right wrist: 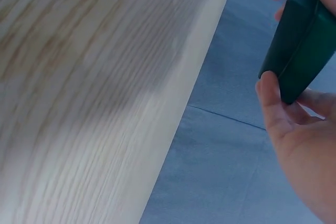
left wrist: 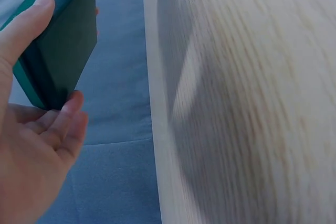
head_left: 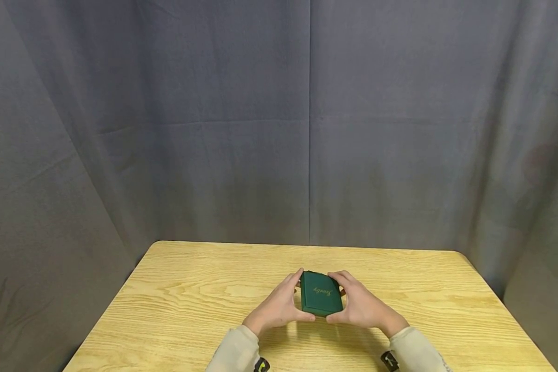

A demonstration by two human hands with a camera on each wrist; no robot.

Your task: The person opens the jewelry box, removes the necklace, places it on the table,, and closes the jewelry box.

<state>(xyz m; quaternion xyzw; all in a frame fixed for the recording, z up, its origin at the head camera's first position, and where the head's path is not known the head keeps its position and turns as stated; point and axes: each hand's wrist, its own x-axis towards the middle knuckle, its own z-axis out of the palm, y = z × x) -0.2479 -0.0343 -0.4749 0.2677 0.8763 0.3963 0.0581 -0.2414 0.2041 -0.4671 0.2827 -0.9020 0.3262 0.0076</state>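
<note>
A flat, dark green jewelry box [head_left: 322, 292] with gold script lettering on its lid is held up above the table between both hands. My left hand [head_left: 280, 305] grips its left side, the thumb along the near edge and the fingers at the far corner and underneath. On the opposite side my right hand [head_left: 362, 304] grips it in the same way. In the left wrist view the left thumb [left wrist: 32, 22] presses the edge of the box and fingertips support its lower corner. The right wrist view shows the right fingers at the bottom corner of the box [right wrist: 302, 40].
The pale wood-grain table [head_left: 190, 299] has rounded far corners. Grey curtains [head_left: 232, 155] hang behind it and on both sides. Light sleeves [head_left: 236, 351] and dark wrist straps show at the bottom of the head view.
</note>
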